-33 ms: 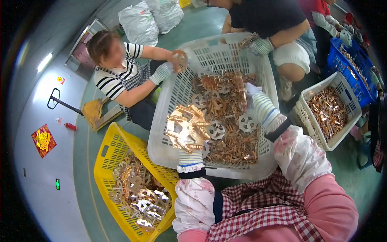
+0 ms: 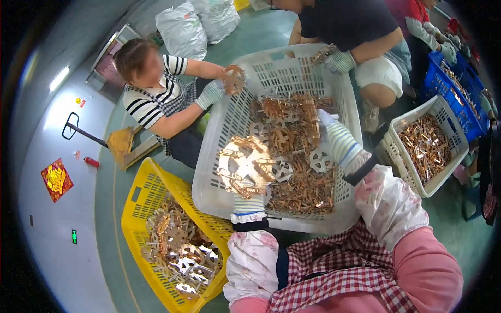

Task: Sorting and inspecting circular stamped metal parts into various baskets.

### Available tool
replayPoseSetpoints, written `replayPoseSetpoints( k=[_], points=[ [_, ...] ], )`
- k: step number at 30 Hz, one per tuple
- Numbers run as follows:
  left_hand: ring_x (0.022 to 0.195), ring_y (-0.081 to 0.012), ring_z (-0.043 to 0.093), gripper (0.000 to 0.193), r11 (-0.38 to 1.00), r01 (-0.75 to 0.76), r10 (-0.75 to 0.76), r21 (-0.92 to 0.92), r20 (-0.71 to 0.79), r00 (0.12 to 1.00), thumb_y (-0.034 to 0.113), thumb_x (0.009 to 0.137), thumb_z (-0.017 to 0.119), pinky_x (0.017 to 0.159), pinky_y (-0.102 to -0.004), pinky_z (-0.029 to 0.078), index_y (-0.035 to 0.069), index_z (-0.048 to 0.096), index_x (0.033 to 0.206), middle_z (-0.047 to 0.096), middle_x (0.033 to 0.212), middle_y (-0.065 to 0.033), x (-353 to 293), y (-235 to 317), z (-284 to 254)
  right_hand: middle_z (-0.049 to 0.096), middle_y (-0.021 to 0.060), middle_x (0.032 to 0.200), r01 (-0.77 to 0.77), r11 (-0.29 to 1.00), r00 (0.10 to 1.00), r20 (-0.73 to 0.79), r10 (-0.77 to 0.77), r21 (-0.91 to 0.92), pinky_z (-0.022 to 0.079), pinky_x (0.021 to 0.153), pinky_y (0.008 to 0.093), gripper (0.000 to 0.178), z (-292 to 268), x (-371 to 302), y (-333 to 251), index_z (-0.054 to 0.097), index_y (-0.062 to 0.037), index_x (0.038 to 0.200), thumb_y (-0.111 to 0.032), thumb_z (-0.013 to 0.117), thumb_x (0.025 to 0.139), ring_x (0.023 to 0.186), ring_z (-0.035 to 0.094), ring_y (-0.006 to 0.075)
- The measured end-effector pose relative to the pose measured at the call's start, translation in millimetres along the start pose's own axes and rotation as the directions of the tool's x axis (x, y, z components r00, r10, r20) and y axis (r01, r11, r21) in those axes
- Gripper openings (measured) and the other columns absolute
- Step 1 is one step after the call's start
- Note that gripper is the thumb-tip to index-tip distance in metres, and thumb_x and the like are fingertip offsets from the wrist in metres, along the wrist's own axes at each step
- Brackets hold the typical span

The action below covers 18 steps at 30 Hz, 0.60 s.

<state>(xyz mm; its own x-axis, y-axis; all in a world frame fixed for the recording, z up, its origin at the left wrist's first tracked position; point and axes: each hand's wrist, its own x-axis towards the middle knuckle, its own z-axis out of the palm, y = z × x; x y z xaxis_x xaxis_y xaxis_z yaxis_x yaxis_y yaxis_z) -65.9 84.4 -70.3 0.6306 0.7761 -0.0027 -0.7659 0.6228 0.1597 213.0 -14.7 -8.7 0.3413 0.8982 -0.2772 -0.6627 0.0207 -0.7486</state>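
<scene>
My left hand [image 2: 248, 204], in a striped knit glove, is closed on the lower edge of a round, shiny copper-coloured metal piece [image 2: 246, 164] with cutouts and bars. My right hand [image 2: 340, 140], gloved alike, grips a second copper-coloured metal piece [image 2: 312, 120], seen nearly edge-on. Its fingertips are partly hidden. Both hands are over a large white plastic crate [image 2: 292, 223]. Inside lie many small copper-coloured strips [image 2: 302, 195] and several star-shaped silvery plates [image 2: 320, 159].
A yellow basket [image 2: 136, 229] of metal pieces leans at the left. A smaller white crate [image 2: 412, 175] and a blue crate [image 2: 472, 122] stand at the right. Across the crate, a co-worker in stripes [image 2: 167, 115] and one in black [image 2: 349, 26] hold metal pieces.
The round piece in my left hand has turned slightly and shows more of its flat side. The piece in my right hand has tilted a little. Both grips stay closed.
</scene>
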Motion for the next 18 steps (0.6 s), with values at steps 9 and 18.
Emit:
replayPoseSetpoints(
  k=[9,18],
  points=[
    [0.125,-0.0297,0.046,0.05,0.977,0.194,-0.174,-0.085,0.197,0.965,0.035,0.098,0.045,0.106,-0.0449,0.041,0.007,0.04,0.139,0.045,0.138,-0.0161,15,-40,21,0.059,0.0108,0.116,-0.249,0.929,0.923,0.357,0.142,0.274,0.055,0.083,0.0416,0.032,-21,15,42,0.048,-0.0024,0.126,-0.009,0.052,0.095,0.098,0.061,0.0232],
    [0.127,-0.0277,0.044,0.051,0.929,0.349,-0.286,-0.126,0.357,0.889,0.034,0.096,0.051,0.106,-0.0449,0.04,0.007,0.041,0.138,0.044,0.14,-0.0133,8,-51,39,0.053,0.0081,0.123,0.442,0.829,0.759,0.636,-0.142,-0.342,0.045,0.1,0.042,0.047,-2,-8,43,0.047,-0.01,0.126,-0.032,0.063,0.088,0.112,0.052,0.0255]
  ],
)
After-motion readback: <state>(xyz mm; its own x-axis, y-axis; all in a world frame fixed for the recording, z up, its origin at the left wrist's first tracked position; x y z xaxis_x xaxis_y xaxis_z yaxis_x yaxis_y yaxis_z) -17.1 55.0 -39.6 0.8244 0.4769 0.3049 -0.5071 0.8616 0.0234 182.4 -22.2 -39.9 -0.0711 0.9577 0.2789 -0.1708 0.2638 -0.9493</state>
